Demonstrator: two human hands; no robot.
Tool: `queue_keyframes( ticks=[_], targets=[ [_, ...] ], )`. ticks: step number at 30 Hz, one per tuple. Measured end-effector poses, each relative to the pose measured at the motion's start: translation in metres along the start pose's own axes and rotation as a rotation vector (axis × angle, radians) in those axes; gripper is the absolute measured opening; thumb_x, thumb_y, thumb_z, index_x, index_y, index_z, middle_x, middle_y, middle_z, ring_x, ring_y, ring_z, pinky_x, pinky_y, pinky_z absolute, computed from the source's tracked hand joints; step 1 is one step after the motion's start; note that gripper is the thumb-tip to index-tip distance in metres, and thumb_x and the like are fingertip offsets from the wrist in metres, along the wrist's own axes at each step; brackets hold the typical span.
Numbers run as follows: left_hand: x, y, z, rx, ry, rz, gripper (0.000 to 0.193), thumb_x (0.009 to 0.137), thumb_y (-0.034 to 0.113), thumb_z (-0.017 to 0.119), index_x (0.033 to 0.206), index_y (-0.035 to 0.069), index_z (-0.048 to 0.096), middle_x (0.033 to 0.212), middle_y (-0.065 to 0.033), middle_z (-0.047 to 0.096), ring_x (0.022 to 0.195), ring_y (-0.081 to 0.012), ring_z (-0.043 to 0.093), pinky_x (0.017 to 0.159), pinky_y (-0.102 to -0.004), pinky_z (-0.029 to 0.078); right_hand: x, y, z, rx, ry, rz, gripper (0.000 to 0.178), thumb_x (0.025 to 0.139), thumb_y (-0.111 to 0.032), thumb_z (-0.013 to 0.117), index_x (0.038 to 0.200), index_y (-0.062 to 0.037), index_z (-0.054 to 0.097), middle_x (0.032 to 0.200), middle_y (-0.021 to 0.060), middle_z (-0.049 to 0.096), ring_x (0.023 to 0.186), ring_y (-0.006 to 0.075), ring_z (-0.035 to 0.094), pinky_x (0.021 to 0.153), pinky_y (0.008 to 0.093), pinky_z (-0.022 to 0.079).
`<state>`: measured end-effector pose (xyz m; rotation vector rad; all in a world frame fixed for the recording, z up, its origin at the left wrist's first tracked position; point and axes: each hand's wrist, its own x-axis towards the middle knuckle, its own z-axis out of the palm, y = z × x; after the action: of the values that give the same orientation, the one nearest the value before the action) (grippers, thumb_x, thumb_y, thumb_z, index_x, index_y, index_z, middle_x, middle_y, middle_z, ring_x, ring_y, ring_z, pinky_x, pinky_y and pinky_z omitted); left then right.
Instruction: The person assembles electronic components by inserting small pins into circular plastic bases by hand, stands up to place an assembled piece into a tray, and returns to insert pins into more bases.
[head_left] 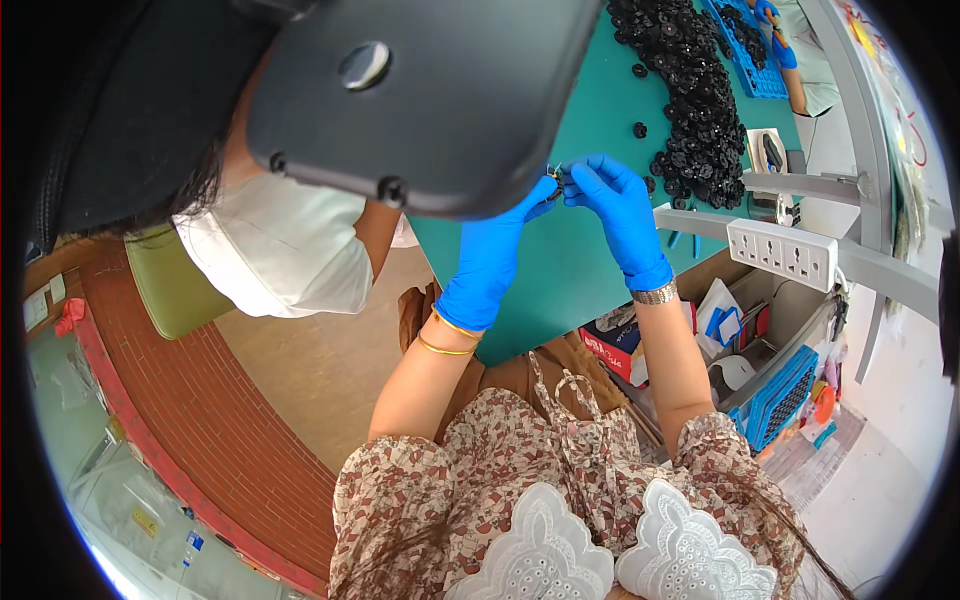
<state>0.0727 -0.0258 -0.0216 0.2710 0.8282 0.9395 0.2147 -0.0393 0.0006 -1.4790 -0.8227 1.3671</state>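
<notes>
My left hand (493, 252), in a blue glove, is closed on a small black part (556, 186) with thin wire-like bits and a touch of yellow at its top. Its fingertips are partly hidden behind a dark grey overhead object. My right hand (616, 212), gloved the same way, comes in from the other side, thumb and fingers pinched together right at that part. What the right fingertips hold is too small to make out. Both hands are over the green table (520, 285). A large heap of small round black parts (692, 110) lies beyond my right hand.
The dark grey object (420, 110) covers much of the upper left. A person in a white top (285, 245) is at my left; another's blue-gloved hands are by a blue tray (745, 50). A power strip (782, 254) hangs on a metal frame at right, above a cluttered drawer (770, 330).
</notes>
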Motion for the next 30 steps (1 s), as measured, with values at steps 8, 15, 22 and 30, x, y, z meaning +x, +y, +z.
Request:
queue_keyframes(
  ticks=[8, 15, 22, 30],
  targets=[
    [-0.008, 0.01, 0.002, 0.168, -0.075, 0.031, 0.022, 0.079, 0.002, 0.062, 0.1, -0.002, 0.063, 0.089, -0.0075, 0.063, 0.08, -0.0105, 0.059, 0.074, -0.0212, 0.048, 0.009, -0.022, -0.009, -0.177, -0.182, 0.143, 0.017, 0.084, -0.018, 0.06, 0.084, -0.0013, 0.062, 0.074, -0.0003, 0.059, 0.066, 0.0062, 0.053, 0.064, 0.0196, 0.043],
    [-0.012, 0.02, 0.007, 0.217, -0.115, 0.039, 0.02, 0.079, 0.002, 0.061, 0.098, -0.002, 0.064, 0.086, -0.006, 0.063, 0.077, -0.0092, 0.058, 0.071, -0.0198, 0.047, 0.002, -0.026, 0.003, -0.734, -0.18, -0.327, 0.014, 0.087, -0.018, 0.055, 0.083, -0.004, 0.053, 0.072, 0.0034, 0.055, 0.065, 0.0125, 0.052, 0.067, 0.0258, 0.04],
    [-0.017, 0.025, 0.013, 0.187, -0.073, 0.016, 0.02, 0.078, 0.001, 0.061, 0.098, -0.003, 0.064, 0.086, -0.0058, 0.063, 0.077, -0.0096, 0.058, 0.072, -0.0206, 0.047, -0.001, -0.032, 0.01, -0.87, -0.138, -0.635, 0.008, 0.085, -0.007, 0.051, 0.09, -0.0027, 0.046, 0.083, 0.0121, 0.051, 0.076, 0.0296, 0.051, 0.071, 0.0373, 0.039],
    [-0.011, 0.02, 0.015, 0.176, -0.091, 0.118, 0.022, 0.077, 0.001, 0.063, 0.098, -0.002, 0.064, 0.087, -0.0066, 0.064, 0.079, -0.01, 0.059, 0.073, -0.0204, 0.047, -0.002, -0.034, 0.011, -0.875, -0.049, -0.667, 0.008, 0.086, -0.008, 0.05, 0.091, -0.0037, 0.046, 0.083, 0.0112, 0.051, 0.076, 0.0293, 0.05, 0.073, 0.0368, 0.037]
  ],
)
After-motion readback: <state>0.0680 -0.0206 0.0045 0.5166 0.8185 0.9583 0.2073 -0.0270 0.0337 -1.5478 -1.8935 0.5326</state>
